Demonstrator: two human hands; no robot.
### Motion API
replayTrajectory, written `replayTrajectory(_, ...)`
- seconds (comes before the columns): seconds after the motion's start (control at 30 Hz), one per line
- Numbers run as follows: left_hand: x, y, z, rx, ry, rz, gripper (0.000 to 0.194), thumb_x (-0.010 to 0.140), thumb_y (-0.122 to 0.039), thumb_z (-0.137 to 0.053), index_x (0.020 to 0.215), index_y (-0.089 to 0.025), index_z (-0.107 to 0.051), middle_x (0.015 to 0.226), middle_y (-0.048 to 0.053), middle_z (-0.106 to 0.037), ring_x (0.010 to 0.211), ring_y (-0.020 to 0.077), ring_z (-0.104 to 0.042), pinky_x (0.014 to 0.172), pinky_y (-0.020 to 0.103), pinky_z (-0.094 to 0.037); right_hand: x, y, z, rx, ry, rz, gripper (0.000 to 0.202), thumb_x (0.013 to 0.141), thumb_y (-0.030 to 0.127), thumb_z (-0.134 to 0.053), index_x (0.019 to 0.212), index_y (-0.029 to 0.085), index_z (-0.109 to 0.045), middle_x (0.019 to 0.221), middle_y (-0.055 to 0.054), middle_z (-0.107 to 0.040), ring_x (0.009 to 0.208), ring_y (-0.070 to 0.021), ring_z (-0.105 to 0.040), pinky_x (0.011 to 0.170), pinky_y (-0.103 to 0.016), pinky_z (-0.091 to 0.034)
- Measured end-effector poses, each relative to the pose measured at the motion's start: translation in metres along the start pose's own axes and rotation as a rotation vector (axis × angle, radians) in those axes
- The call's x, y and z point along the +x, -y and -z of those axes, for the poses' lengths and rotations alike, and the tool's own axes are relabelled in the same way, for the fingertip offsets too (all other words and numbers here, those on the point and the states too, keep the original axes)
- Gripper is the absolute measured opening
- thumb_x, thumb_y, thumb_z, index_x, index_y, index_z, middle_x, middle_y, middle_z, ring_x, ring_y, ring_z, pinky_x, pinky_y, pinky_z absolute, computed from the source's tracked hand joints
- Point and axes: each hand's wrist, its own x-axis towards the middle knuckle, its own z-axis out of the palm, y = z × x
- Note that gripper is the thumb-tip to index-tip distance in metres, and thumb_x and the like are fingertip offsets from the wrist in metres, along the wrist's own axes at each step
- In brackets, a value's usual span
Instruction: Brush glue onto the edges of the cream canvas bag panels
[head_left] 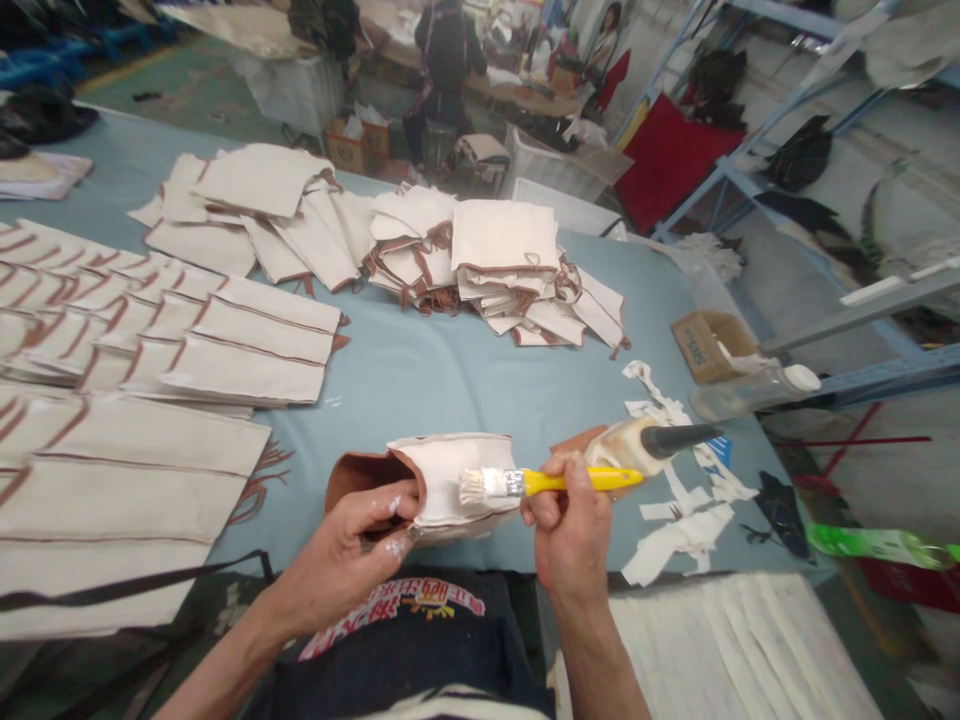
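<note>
My right hand [574, 515] is closed round a yellow-handled paintbrush [551, 481], its pale bristles pointing left over a white bag piece [454, 465]. That piece is pouch-shaped with a brown lining and edging, and its mouth faces left. With fingers inside the mouth and thumb outside, my left hand [371, 525] grips the edge. White smears show on the left fingers. Just beyond the right hand lies a glue bottle [622, 445] with a dark nozzle, next to a brown piece partly hidden behind it.
Overlapping white panels with brown edging [247, 330] cover the left of the blue table [442, 370]. Stacked bag pieces [506, 235] lie at the back. On the right are white scraps [686, 540], a cardboard box [709, 345] and a clear jar [750, 392]. A person [446, 60] is in the background.
</note>
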Motion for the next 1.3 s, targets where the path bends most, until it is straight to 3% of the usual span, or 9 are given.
replayTrajectory(0.37,-0.008,0.002,-0.002,-0.097,0.046,-0.007,0.019,0.089,-0.019,-0.053,0.072,-0.019,-0.061,0.085,0.003,-0.068,0.081,0.0181,-0.063,0.08,0.026,-0.049,-0.006,0.002,0.0,0.025,0.032,-0.072,0.046,0.083,0.065,-0.072,0.074,0.022,-0.056,0.041,0.014,-0.031,0.036,-0.0072,-0.029,0.039,-0.019,-0.037)
replayTrajectory(0.6,-0.011,0.009,-0.004,-0.165,0.086,-0.002,0.02,0.094,-0.018,-0.053,0.084,-0.018,-0.07,0.103,0.007,-0.076,0.096,0.0208,-0.069,0.087,0.028,-0.051,-0.014,-0.001,0.0,0.013,0.059,-0.103,0.047,0.085,0.066,-0.069,0.073,0.023,-0.055,0.041,0.015,-0.027,0.036,-0.0067,-0.024,0.038,-0.019,-0.035)
replayTrajectory(0.87,-0.007,0.011,-0.007,-0.145,0.03,-0.008,0.019,0.092,-0.018,-0.056,0.082,-0.017,-0.072,0.102,0.007,-0.078,0.092,0.0204,-0.07,0.085,0.028,-0.052,-0.023,-0.004,-0.003,-0.006,0.088,-0.16,0.05,0.084,0.069,-0.069,0.073,0.023,-0.055,0.04,0.015,-0.028,0.035,-0.0068,-0.024,0.037,-0.019,-0.036)
replayTrajectory(1.07,-0.008,0.014,-0.006,-0.15,0.022,0.008,0.019,0.093,-0.018,-0.054,0.084,-0.016,-0.071,0.103,0.006,-0.077,0.092,0.0194,-0.07,0.084,0.027,-0.051,-0.02,-0.002,-0.008,0.01,0.096,-0.198,0.055,0.076,0.074,-0.073,0.071,0.023,-0.053,0.039,0.015,-0.026,0.035,-0.0058,-0.021,0.036,-0.019,-0.034)
replayTrajectory(1.3,-0.007,0.019,-0.008,-0.108,0.0,0.054,0.02,0.091,-0.019,-0.055,0.082,-0.016,-0.072,0.103,0.007,-0.077,0.096,0.0221,-0.069,0.086,0.029,-0.052,-0.016,-0.008,-0.011,0.01,0.136,-0.234,0.054,0.078,0.074,-0.072,0.073,0.023,-0.054,0.04,0.015,-0.026,0.035,-0.0058,-0.02,0.035,-0.018,-0.031)
